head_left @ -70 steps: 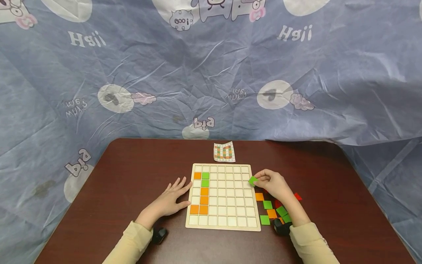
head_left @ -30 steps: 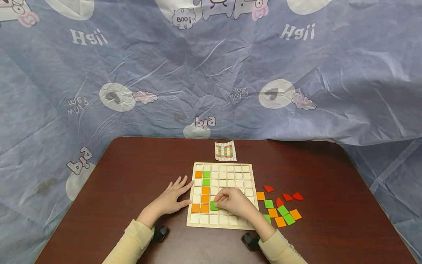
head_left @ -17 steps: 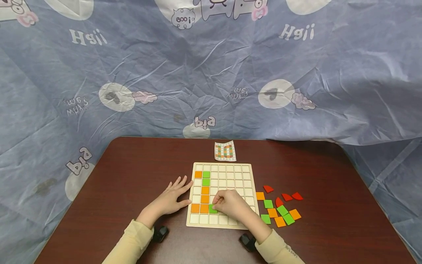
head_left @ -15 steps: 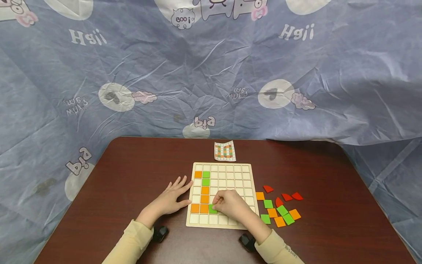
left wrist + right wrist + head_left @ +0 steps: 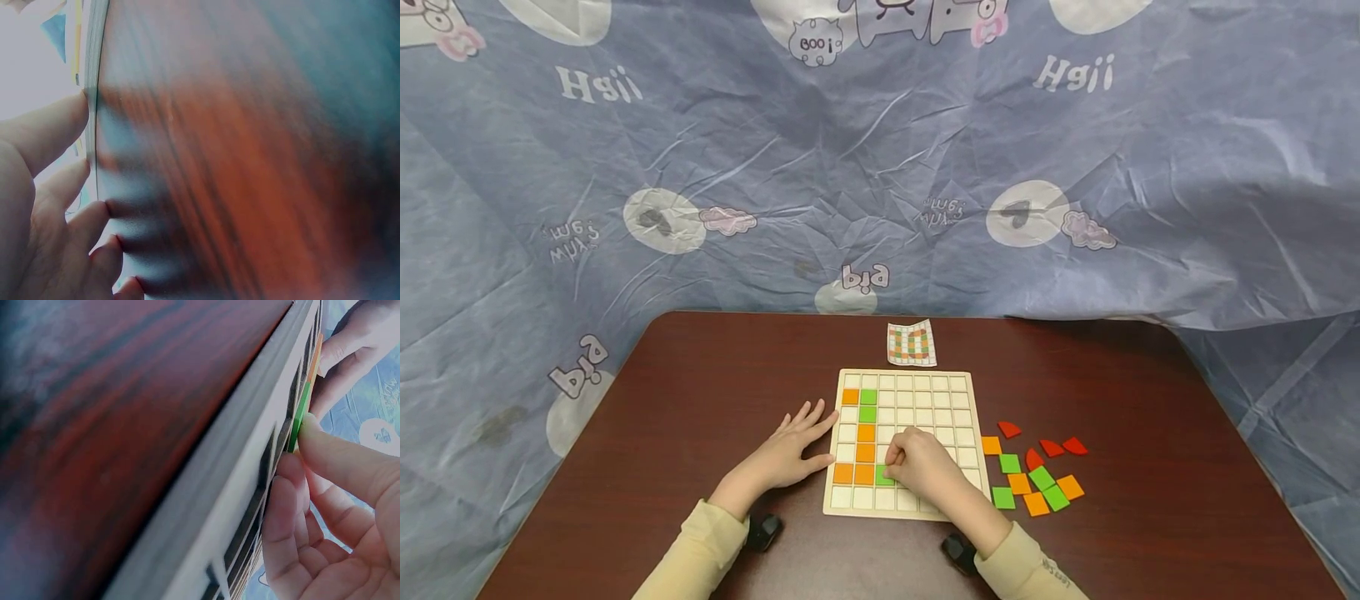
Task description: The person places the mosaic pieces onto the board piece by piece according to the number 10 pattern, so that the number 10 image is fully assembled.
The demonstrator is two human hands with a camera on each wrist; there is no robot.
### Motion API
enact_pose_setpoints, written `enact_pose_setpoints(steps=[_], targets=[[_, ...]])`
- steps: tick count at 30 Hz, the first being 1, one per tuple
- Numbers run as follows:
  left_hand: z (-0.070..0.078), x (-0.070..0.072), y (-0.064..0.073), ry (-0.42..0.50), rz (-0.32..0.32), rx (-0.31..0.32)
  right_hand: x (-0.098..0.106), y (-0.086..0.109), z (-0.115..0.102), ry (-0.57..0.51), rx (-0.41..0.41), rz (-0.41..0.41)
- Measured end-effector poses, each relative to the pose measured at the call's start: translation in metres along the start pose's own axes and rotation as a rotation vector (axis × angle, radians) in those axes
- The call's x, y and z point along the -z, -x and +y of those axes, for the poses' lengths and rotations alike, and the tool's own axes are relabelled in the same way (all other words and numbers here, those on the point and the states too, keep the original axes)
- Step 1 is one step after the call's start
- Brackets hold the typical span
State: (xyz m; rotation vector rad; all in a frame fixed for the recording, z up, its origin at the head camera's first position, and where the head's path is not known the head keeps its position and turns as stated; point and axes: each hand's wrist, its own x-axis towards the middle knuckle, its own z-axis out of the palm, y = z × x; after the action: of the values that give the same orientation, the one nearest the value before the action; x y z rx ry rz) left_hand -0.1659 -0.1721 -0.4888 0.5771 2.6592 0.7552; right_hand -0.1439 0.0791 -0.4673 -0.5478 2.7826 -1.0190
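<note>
A pale wooden grid board (image 5: 925, 398) lies on the table, with several orange and green square tiles in its two left columns. My left hand (image 5: 782, 457) rests spread beside it, and its fingertips touch the board's left edge (image 5: 94, 75). My right hand (image 5: 925, 468) is over the board. Its thumb and fingers pinch a green square tile (image 5: 883, 475), which lies in the third column of the second row from the near side. In the right wrist view this green tile (image 5: 300, 419) sits at the thumb tip, beside an orange tile (image 5: 315, 359).
Loose green tiles (image 5: 1042, 478), orange tiles (image 5: 1071, 487) and red quarter-round pieces (image 5: 1009, 430) lie right of the board. A small pattern card (image 5: 912, 343) lies behind it. The dark wood table (image 5: 722, 367) ends at a printed blue cloth (image 5: 880, 167).
My right hand has brought the green tile from the board's right edge leftward into a cell beside the orange pair. During the last half second it moved only slightly. My left hand stayed put.
</note>
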Motion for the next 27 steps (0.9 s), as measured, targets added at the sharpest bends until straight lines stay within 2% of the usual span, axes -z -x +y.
enact_pose_setpoints(steps=[12, 20, 27], targets=[[0.001, 0.0, 0.0, -0.002, 0.004, -0.012, 0.005, -0.001, 0.006, -0.008, 0.001, -0.012], [-0.002, 0.0, 0.0, -0.005, 0.007, -0.017, 0.03, 0.0, 0.018, -0.094, -0.117, -0.023], [-0.002, 0.0, 0.0, -0.008, 0.005, -0.017, 0.061, 0.005, 0.044, -0.15, -0.223, 0.028]])
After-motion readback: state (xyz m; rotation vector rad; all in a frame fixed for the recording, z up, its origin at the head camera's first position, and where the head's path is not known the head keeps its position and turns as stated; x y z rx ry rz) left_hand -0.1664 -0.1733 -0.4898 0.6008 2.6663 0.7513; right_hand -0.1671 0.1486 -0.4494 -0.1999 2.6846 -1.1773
